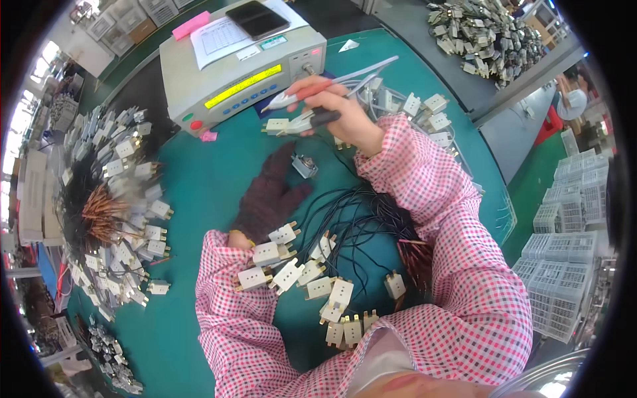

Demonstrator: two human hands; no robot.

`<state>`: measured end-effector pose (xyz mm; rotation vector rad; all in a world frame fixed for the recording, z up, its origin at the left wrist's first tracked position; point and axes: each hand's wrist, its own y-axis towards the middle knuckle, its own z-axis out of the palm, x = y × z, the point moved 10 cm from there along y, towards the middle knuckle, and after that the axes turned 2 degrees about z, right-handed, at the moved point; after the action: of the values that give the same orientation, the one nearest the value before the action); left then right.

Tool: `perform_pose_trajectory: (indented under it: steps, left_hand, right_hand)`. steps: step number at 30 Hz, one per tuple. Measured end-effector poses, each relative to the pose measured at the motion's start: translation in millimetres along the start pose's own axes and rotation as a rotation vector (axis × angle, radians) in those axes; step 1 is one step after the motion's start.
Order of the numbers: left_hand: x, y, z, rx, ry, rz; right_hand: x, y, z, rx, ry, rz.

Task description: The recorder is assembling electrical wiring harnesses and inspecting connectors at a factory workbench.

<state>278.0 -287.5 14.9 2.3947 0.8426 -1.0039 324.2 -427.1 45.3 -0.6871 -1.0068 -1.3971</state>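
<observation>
My right hand (342,113) is closed around a red-and-white test probe (310,91) and a black-and-white test probe (308,123). Both probe tips point left, in front of the bench tester. A white plug (276,125) with brass pins lies close to the lower probe's tip; whether they touch I cannot tell. My left hand (269,192), in a dark glove, rests over the green table (206,179) with its thumb apart from the fingers. Beside those fingers sits a small silvery metal piece (305,166) of a kind I cannot make out.
The grey bench tester (239,86), with a lit yellow display, carries a phone (257,20) and paper (222,41). Several white plugs (287,275) on black leads (352,212) lie between my arms. A big plug heap (126,219) is at left; white baskets (561,278) stand at right.
</observation>
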Motion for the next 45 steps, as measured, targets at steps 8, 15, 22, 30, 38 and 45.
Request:
perform_pose_trajectory:
  steps: [8, 15, 22, 30, 38, 45]
  left_hand:
    - [-2, 4, 7, -0.027, -0.092, -0.01]
    - [8, -5, 2, -0.182, -0.208, -0.014]
    - [19, -13, -10, -0.261, -0.114, -0.116]
    - [7, -7, -33, -0.353, 0.07, 0.095]
    - [56, -18, -18, -0.465, -1.273, -0.258]
    - [55, -8, 9, -0.164, -1.848, -0.157]
  right_hand:
    - [-12, -5, 18, 0.09, -0.307, 0.005]
    - [-8, -18, 47, 0.215, -0.352, 0.033]
    - [-8, -18, 47, 0.257, -0.262, 0.031]
    - [-16, -17, 45, 0.281, -0.25, 0.063]
    - [-12, -16, 38, 0.245, -0.194, 0.057]
    - [-13, -14, 37, 0.208, -0.318, 0.04]
